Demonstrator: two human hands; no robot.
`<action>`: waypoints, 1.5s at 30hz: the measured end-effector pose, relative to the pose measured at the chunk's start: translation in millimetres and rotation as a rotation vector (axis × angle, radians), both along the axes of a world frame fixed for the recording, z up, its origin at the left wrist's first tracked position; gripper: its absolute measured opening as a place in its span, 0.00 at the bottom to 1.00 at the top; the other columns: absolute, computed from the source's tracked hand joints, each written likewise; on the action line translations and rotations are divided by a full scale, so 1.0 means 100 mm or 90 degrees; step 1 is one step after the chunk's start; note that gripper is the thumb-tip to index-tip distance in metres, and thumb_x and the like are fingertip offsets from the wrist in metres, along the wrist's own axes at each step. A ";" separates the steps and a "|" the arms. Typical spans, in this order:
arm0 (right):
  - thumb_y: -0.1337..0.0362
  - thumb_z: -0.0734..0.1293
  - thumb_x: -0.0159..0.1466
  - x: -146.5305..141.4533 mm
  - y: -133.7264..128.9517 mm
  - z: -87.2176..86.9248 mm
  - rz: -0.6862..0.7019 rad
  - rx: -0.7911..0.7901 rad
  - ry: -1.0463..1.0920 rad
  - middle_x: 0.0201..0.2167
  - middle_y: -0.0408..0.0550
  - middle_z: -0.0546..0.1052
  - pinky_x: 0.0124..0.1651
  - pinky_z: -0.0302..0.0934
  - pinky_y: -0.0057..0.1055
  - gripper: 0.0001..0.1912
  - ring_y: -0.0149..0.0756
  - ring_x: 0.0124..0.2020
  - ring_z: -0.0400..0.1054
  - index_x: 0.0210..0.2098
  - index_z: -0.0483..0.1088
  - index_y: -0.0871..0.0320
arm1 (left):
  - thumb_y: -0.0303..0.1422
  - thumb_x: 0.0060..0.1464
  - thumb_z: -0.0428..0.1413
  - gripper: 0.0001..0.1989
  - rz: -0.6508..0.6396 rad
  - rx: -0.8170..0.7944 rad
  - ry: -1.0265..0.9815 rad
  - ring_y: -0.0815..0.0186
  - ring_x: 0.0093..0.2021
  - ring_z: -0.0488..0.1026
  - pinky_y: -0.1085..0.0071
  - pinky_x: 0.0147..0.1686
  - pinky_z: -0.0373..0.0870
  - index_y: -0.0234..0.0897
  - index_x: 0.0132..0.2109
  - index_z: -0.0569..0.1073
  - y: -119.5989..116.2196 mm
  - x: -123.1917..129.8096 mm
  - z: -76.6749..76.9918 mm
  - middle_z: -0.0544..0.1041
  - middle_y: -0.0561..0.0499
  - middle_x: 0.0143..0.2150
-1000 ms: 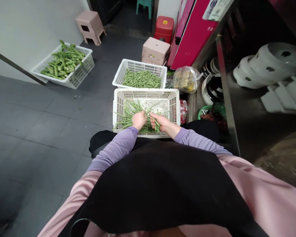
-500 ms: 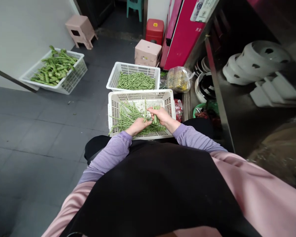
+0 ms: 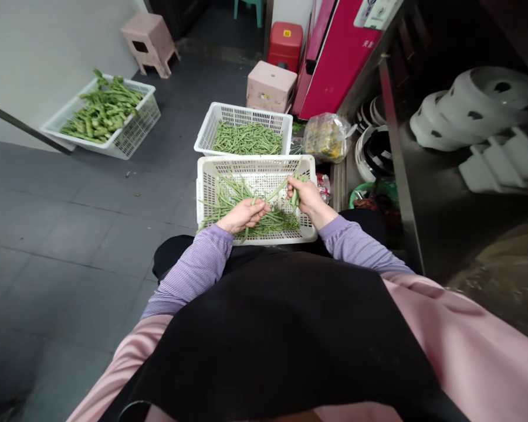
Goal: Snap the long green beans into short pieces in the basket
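Over the near white plastic basket (image 3: 257, 239), both my hands are apart from each other. My right hand (image 3: 310, 198) is closed around a small bunch of green bean pieces (image 3: 295, 198), and a long bean slants out from its fingertips towards the left. My left hand (image 3: 243, 217) has thumb and fingers pinched together on what looks like a green bean, mostly hidden by the fingers. Beneath the hands, long loose green beans (image 3: 234, 189) lie in the basket, heaped to the left and along the near side.
Beyond stands a second white basket (image 3: 199, 138) with short bean pieces (image 3: 246, 139). Another basket (image 3: 132, 132) at far left holds thicker green vegetables (image 3: 99, 114). Pink stools (image 3: 270, 85), a clear bag (image 3: 328, 138) and a metal shelf (image 3: 400, 181) with white dishes surround the spot.
My hands have drawn apart: the right moved to the right with its bunch of bean pieces, the left slightly up and left. The view has shifted a little.
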State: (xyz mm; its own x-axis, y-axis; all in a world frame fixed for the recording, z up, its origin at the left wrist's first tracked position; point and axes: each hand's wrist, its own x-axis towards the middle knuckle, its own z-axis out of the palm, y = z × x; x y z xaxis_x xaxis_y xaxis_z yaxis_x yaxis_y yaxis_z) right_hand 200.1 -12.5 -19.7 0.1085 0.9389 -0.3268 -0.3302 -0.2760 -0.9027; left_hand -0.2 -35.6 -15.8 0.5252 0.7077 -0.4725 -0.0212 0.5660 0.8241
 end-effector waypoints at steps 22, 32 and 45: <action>0.60 0.71 0.63 -0.22 -0.03 0.03 0.227 -0.142 0.101 0.16 0.37 0.64 0.19 0.54 0.23 0.13 0.25 0.16 0.55 0.28 0.65 0.58 | 0.46 0.54 0.60 0.27 -0.270 0.307 0.099 0.76 0.15 0.50 0.74 0.18 0.48 0.37 0.15 0.61 -0.20 0.02 0.16 0.56 0.56 0.13; 0.62 0.67 0.63 -0.07 -0.13 0.02 0.440 -0.228 0.183 0.17 0.36 0.61 0.18 0.49 0.22 0.10 0.24 0.15 0.49 0.29 0.64 0.59 | 0.49 0.56 0.61 0.19 0.106 0.093 -0.027 0.80 0.14 0.43 0.78 0.14 0.37 0.36 0.39 0.71 0.14 -0.06 0.10 0.61 0.61 0.20; 0.62 0.63 0.66 -0.10 -0.10 0.00 0.147 -0.132 0.226 0.16 0.34 0.52 0.18 0.47 0.21 0.17 0.24 0.15 0.43 0.24 0.54 0.55 | 0.35 0.61 0.56 0.18 0.258 0.446 0.338 0.69 0.25 0.64 0.71 0.34 0.62 0.36 0.23 0.67 0.11 0.01 -0.04 0.66 0.54 0.20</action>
